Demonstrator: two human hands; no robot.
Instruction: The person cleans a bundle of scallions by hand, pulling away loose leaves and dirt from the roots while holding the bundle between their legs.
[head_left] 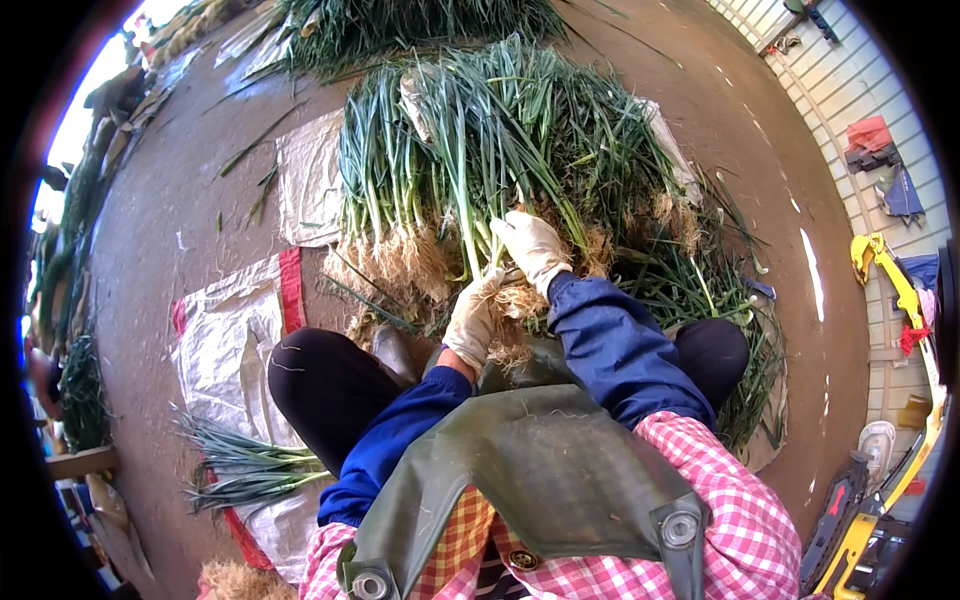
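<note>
My left hand (472,318), in a whitish work glove, is closed around the root end of a few green onions (464,205). Their pale stalks slant up and away, and a tuft of tan roots (520,300) hangs beside the glove. Just above and to the right, my right hand (532,246), gloved too, has its fingers bent against the white part of the stalks; its fingertips are partly hidden. Beyond both hands lies a large heap of green onions (540,110), leaves pointing away and bushy roots (395,262) toward me.
A white sack with red edges (235,330) lies at my left, with a small bunch of green onions (255,462) on it. Stripped leaves (755,375) pile up at my right knee. Farther off is another leafy heap (420,25). A yellow metal frame (905,290) stands along the right wall.
</note>
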